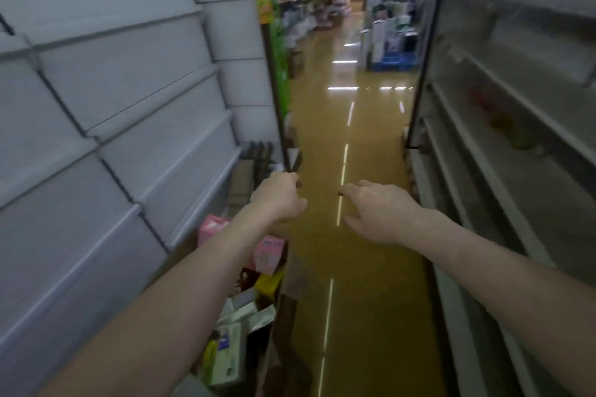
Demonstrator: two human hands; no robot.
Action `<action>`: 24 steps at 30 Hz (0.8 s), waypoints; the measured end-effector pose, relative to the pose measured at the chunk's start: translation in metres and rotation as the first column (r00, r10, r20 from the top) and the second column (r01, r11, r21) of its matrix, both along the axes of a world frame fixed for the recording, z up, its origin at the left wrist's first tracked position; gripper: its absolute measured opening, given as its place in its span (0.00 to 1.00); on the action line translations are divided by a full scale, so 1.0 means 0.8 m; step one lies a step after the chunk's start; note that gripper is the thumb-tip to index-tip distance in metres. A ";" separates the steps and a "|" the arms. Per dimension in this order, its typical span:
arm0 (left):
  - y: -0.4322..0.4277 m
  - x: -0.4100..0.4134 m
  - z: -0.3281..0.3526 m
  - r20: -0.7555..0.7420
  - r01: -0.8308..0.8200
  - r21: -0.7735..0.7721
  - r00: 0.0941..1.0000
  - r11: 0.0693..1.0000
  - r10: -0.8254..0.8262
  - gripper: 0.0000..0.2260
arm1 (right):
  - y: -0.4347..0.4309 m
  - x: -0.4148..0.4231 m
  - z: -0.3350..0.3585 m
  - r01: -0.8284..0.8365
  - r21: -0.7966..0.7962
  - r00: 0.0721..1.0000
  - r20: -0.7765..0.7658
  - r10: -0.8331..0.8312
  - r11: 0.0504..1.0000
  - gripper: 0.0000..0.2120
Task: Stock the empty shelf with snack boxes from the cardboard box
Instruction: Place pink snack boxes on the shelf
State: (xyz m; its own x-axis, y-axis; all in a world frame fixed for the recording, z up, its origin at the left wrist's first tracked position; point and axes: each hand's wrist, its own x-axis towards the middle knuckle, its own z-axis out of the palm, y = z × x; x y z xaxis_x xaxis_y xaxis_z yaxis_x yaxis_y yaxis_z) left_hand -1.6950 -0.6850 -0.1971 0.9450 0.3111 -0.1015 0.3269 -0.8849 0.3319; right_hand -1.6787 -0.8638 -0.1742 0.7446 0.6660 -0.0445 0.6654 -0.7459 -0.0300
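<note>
Both my arms reach forward over the aisle floor. My left hand (280, 196) is curled loosely with nothing in it. My right hand (379, 211) is spread, fingers apart and pointing left, also holding nothing. Empty white shelves (129, 100) run along the left side. Below my left forearm, on the floor by the shelf base, lie pink snack boxes (269, 253), a yellow box (269, 284) and white-and-green boxes (230, 354). A brown cardboard box (242, 184) shows just beyond my left hand, partly hidden. The picture is blurred.
Grey shelves (503, 145) on the right hold a few red and green items (503, 116). The shiny tan aisle floor (322, 138) runs ahead between both shelf rows. Stocked shelves and displays (306, 3) stand far down the aisle. A dark upright post (274, 74) ends the left shelving.
</note>
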 end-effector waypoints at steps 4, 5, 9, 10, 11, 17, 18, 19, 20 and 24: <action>0.094 -0.001 -0.049 -0.061 -0.147 -0.041 0.988 0.988 0.144 0.22 | 0.073 0.024 -0.039 -0.101 -0.019 0.990 -0.103 0.098 0.995 0.21; 0.113 -0.001 -0.062 -0.078 -0.186 -0.062 0.980 0.981 0.181 0.23 | 0.090 0.031 -0.050 -0.119 -0.025 0.985 -0.131 0.115 0.993 0.22; 0.172 -0.004 -0.116 -0.138 -0.334 -0.194 0.940 0.923 0.311 0.21 | 0.156 0.057 -0.098 -0.174 -0.021 0.955 -0.246 0.163 0.985 0.21; 0.183 -0.004 -0.130 -0.149 -0.361 -0.233 0.931 0.903 0.334 0.20 | 0.171 0.063 -0.112 -0.179 -0.020 0.946 -0.278 0.167 0.984 0.21; 0.193 -0.005 -0.145 -0.156 -0.383 -0.280 0.923 0.880 0.352 0.19 | 0.186 0.068 -0.127 -0.185 -0.018 0.935 -0.311 0.170 0.983 0.21; 0.233 -0.010 -0.237 -0.378 -0.616 -0.619 0.777 0.487 0.503 0.19 | 0.258 0.093 -0.211 -0.201 -0.087 0.882 -0.449 0.142 0.976 0.29; 0.234 -0.009 -0.247 -0.437 -0.662 -0.641 0.731 0.389 0.523 0.23 | 0.267 0.097 -0.224 -0.197 -0.096 0.876 -0.464 0.131 0.976 0.30; 0.235 -0.008 -0.258 -0.485 -0.688 -0.658 0.698 0.307 0.527 0.27 | 0.275 0.100 -0.236 -0.191 -0.100 0.872 -0.473 0.122 0.976 0.31; 0.238 -0.007 -0.269 -0.528 -0.700 -0.681 0.674 0.217 0.517 0.29 | 0.282 0.102 -0.247 -0.186 -0.103 0.873 -0.474 0.116 0.977 0.31; 0.253 -0.002 -0.312 -0.622 -0.586 -0.770 0.604 -0.251 0.498 0.20 | 0.310 0.110 -0.283 -0.171 -0.098 0.875 -0.473 0.106 0.980 0.33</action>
State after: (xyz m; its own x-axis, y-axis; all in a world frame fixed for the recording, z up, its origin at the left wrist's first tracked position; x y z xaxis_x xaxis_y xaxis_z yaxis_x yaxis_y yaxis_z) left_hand -1.6968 -0.4823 -0.4465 0.4431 0.3086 -0.8417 0.5370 0.6605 0.5248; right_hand -1.5910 -0.6160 -0.4005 0.5169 0.7241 -0.4566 0.6962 -0.6659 -0.2680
